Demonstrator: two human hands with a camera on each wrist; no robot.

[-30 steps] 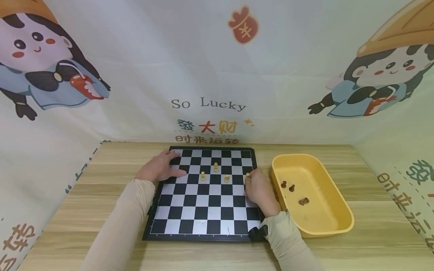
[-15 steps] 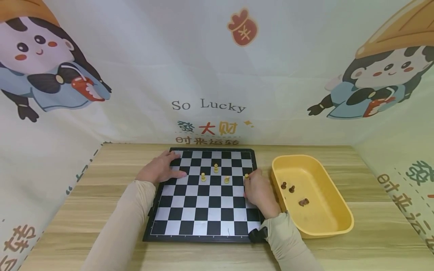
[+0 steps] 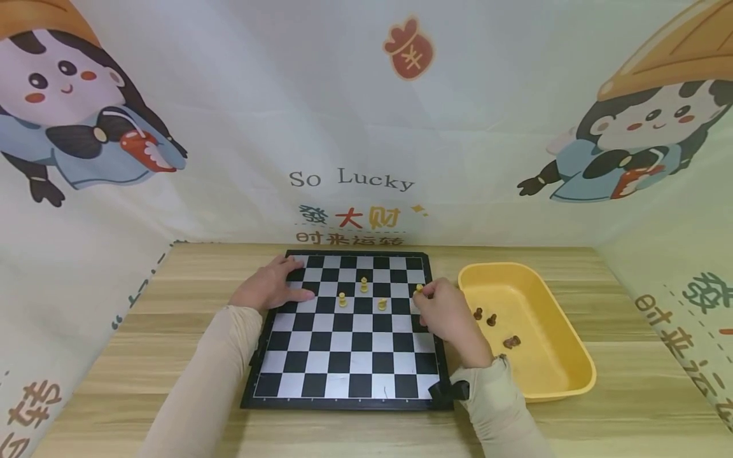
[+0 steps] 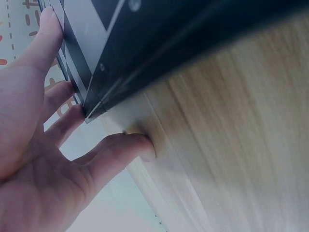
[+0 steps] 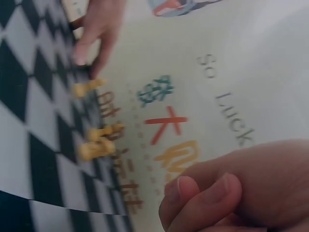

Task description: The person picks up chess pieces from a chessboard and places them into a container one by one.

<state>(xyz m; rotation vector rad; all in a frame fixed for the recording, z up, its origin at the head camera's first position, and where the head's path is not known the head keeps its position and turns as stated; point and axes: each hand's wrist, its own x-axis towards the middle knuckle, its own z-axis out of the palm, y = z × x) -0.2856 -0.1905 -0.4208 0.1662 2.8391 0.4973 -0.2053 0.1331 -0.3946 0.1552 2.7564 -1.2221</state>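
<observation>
A black-and-white chessboard (image 3: 338, 341) lies on the table. My left hand (image 3: 265, 286) rests at its far left edge, fingers spread. In the left wrist view, one digit of the left hand (image 4: 34, 111) lies on the board's rim and another reaches down beside it to the wood. Near the right edge, my right hand (image 3: 449, 315) pinches a small yellow chess piece (image 3: 419, 288), of which only the top shows. In the right wrist view, the right hand's (image 5: 227, 193) fingers are curled and the piece is hidden. Several squares left stand three yellow pieces, one a knight (image 3: 382, 305).
Right of the board stands a yellow plastic tub (image 3: 564, 331) with a few brown chess pieces (image 3: 512, 342) lying in it. The right forearm passes close to its left wall. A printed cloth (image 3: 355, 127) hangs behind the wooden table (image 3: 172, 331).
My right hand has shifted slightly right and away from me, with the yellow piece still pinched. The left hand and the other pieces stay in place.
</observation>
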